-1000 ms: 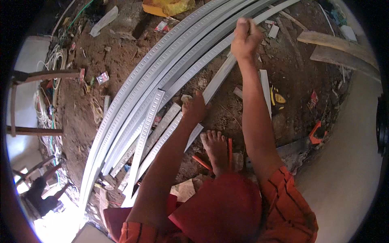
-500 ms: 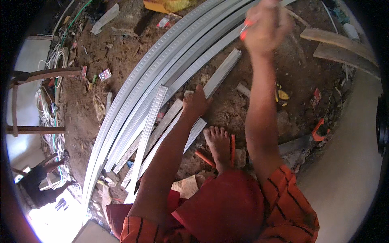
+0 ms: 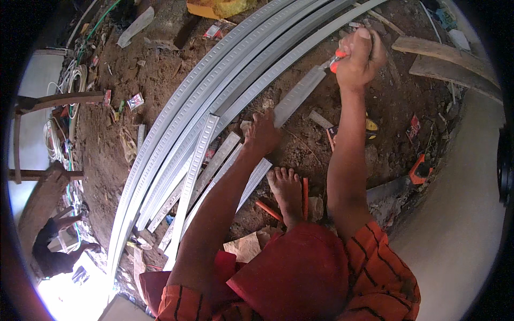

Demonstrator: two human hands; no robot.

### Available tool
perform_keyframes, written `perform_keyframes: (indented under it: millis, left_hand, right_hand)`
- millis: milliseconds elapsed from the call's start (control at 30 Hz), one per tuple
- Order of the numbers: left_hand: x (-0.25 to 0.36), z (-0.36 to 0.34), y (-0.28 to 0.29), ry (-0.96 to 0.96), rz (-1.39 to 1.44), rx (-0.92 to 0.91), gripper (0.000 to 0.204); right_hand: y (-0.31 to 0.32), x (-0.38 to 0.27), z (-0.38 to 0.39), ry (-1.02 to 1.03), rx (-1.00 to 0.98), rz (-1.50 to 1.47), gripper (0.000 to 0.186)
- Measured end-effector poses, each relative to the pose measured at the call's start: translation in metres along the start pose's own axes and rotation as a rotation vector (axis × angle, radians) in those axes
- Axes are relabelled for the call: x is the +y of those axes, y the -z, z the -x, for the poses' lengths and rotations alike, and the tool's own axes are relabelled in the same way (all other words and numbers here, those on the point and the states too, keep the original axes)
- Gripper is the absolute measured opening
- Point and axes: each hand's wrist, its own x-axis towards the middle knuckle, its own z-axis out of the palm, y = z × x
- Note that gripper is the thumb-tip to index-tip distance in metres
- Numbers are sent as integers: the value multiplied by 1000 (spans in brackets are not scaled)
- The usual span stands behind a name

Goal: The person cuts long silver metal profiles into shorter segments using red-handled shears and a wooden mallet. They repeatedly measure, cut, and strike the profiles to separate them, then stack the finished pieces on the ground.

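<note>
My right hand (image 3: 360, 61) is closed around an orange-handled tool (image 3: 337, 60) at the far end of a metal strip (image 3: 300, 93); the tool's working end is small and hard to make out. My left hand (image 3: 259, 131) grips that strip lower down, fingers curled over it. Long, curved, slotted metal channels (image 3: 203, 85) lie in a bundle beside the hands, with shorter pieces (image 3: 198, 160) across their lower part. My bare foot (image 3: 284, 198) stands on the dirt below my left hand, beside orange rods (image 3: 267, 209).
An orange-handled saw (image 3: 420, 168) and a yellow-black object (image 3: 369, 127) lie at right, near wooden planks (image 3: 439, 53) and a pale wall (image 3: 444, 224). Coiled cables (image 3: 52, 136) and wooden framing (image 3: 53, 97) are at left, with another person (image 3: 53, 246) at lower left.
My right hand rose rightward, then came down with the orange tool to the strip's end. My left hand stayed nearly in place. At left, a wooden piece appeared near the other person.
</note>
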Motion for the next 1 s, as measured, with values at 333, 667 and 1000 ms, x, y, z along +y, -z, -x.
perform_keyframes:
  millis: [333,667,1000]
  left_hand:
    - [-4,0,-9,-33,-258,197,52]
    - [-21,-17,-46,-54,-514,140,35]
    - [-12,-18,-32,16,-547,-47,36]
  right_hand:
    - [8,20,16,-94,38,58,39]
    - [-33,-68,-51,254,22,-126,37]
    - [18,86,-35,-34,20,-36,31]
